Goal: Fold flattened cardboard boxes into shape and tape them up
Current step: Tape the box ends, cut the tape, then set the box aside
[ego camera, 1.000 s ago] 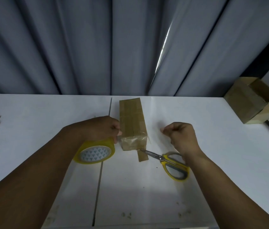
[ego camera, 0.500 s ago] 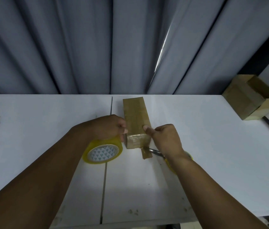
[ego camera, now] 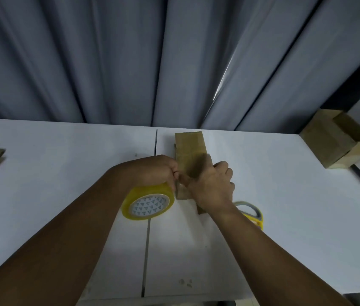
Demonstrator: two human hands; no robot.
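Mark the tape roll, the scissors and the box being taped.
tape roll (ego camera: 148,204): head view, its printed core face.
scissors (ego camera: 253,214): head view, yellow handle loop.
box (ego camera: 189,143): head view, far top face.

Grey pleated curtains (ego camera: 112,58) hung behind the white table (ego camera: 285,206), whose two panels met at a dark seam (ego camera: 147,250).
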